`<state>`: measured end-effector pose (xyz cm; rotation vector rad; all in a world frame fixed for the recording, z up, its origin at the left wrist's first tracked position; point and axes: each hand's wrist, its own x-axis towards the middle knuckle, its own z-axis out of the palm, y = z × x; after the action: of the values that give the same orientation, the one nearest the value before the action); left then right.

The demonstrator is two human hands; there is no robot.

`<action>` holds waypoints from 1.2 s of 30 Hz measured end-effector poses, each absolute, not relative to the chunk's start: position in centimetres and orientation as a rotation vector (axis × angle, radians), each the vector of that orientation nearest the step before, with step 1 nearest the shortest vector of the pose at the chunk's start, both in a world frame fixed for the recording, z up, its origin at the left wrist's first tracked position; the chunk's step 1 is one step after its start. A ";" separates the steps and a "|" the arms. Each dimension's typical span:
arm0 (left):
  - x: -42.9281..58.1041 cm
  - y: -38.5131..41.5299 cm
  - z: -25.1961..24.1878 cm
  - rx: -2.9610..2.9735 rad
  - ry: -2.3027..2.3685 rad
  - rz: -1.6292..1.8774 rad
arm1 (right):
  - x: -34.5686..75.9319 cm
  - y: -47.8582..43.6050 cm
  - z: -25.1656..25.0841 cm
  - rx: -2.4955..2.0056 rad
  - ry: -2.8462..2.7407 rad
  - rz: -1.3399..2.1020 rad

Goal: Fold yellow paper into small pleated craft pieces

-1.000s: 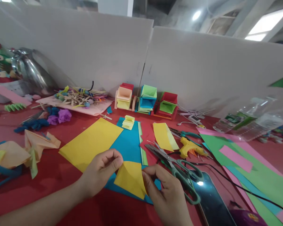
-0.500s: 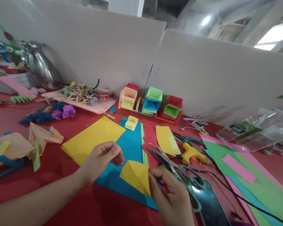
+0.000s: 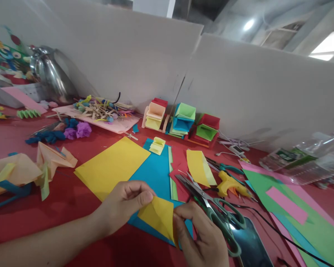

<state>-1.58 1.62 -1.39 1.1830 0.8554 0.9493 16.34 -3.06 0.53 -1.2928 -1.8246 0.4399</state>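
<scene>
A small yellow piece of paper with creases across it is held up between my two hands. My left hand pinches its upper left corner between thumb and fingers. At its right edge, my right hand grips it the same way. Below the paper lies a blue sheet, with a large yellow sheet overlapping it on the left. A small pleated pale-yellow paper rests on the blue sheet's far end. Green-handled scissors lie just beyond my right hand.
Three folded-paper box stacks stand by the white partition. Right of the scissors are a yellow glue gun, a dark phone and coloured sheets. Plastic bottles lie at far right. A metal jug stands back left.
My left hand has come right and down to the yellow paper and taken hold of its corner. The paper stays in my right hand. The view has shifted slightly.
</scene>
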 end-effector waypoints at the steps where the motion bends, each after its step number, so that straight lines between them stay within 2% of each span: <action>1: -1.6 1.6 -1.3 1.175 0.825 0.914 | 16.4 -3.1 0.6 -1.318 -1.827 0.456; 11: -1.5 1.6 -1.3 1.056 0.794 0.702 | 15.7 -3.4 0.9 -1.459 -1.597 0.832; 18: -2.0 1.9 -1.1 1.117 0.774 0.517 | 15.5 -3.1 0.8 -1.448 -1.637 0.784; 28: -1.7 1.8 -1.5 1.166 0.864 0.760 | 16.1 -2.8 1.2 -1.442 -1.337 1.124; 36: -1.2 1.5 -2.2 1.004 0.883 0.847 | 16.2 -2.8 1.5 -1.375 -1.356 1.093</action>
<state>-1.23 1.54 -2.22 1.0039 0.8830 0.8471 16.20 -2.81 1.50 -1.3749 -1.3562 1.0928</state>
